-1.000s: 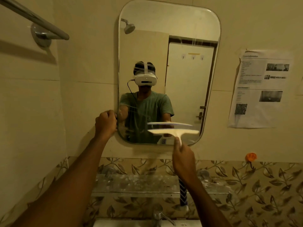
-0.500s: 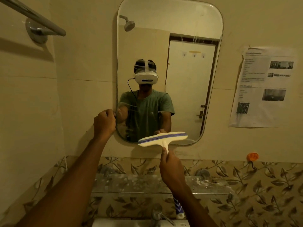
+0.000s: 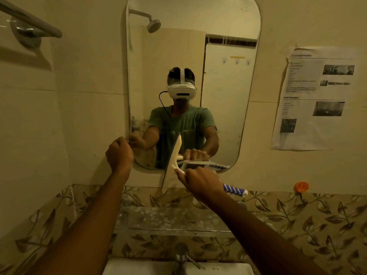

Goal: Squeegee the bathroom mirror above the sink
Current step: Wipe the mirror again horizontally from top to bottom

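Observation:
A tall mirror [image 3: 228, 26] with rounded corners hangs on the cream wall above the sink [image 3: 127, 267]. My right hand [image 3: 200, 180] is shut on the handle of a cream squeegee [image 3: 174, 155], whose blade stands nearly upright across the mirror's bottom edge. The blue-and-white striped handle end sticks out to the right of my fist. My left hand [image 3: 119, 153] is a closed fist at the mirror's lower left edge; I cannot tell whether it grips the rim. Cloudy smears show on the glass near that hand.
A glass shelf [image 3: 170, 219] spotted with white marks runs below the mirror, above the tap [image 3: 181, 259]. A printed paper sheet [image 3: 315, 98] is taped to the wall at right, with an orange hook [image 3: 301, 187] below it. A towel bar [image 3: 29, 26] juts out at upper left.
My right hand has turned the squeegee from lying level at the mirror's bottom to standing nearly upright, and shifted slightly left. The left fist stays at the mirror's edge. The view has moved closer.

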The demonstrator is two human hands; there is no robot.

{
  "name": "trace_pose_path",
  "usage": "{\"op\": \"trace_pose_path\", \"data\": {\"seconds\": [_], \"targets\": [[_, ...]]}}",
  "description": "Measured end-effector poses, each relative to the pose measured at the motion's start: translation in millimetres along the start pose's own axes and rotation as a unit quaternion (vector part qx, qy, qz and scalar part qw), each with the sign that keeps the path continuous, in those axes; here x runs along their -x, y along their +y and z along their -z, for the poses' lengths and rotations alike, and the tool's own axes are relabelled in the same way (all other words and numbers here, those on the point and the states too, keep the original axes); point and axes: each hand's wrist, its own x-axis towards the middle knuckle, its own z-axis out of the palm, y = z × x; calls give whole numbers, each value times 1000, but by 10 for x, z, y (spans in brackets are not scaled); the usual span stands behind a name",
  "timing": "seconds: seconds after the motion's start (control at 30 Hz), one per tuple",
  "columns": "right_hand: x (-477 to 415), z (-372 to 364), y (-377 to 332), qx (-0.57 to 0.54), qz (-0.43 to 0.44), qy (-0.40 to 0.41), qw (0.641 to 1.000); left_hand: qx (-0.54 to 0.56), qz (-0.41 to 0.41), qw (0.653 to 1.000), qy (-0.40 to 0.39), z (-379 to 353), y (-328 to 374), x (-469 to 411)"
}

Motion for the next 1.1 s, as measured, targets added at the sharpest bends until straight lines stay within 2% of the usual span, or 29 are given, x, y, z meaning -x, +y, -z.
{"op": "trace_pose_path", "data": {"seconds": [0.1,0.27,0.37,0.43,0.53,0.63,0.73,0.9,1.1], "targets": [[136,0,347,-8,-14,-19,1000,-14,2,1000,17,-13,4,18],[561,27,1070,14,-102,-55,993,-17,-4,999,43,-51,-48,104],[661,25,1136,18,-107,-37,993,-24,37,997,66,-110,-155,286],[629,0,1006,-13,-79,-26,996,-5,101,993,60,-199,-260,460],[432,-67,729,-15,15,-10,1000,126,212,968,38,-347,-329,658],[251,-80,572,26,68,34,997,216,262,940,33,-411,-296,738],[271,-44,729,32,47,12,998,249,280,926,33,-415,-272,756],[576,-90,1299,28,-70,-50,996,269,289,918,33,-415,-250,771],[920,-80,1574,42,-114,-84,989,260,279,924,39,-455,-228,836]]}}
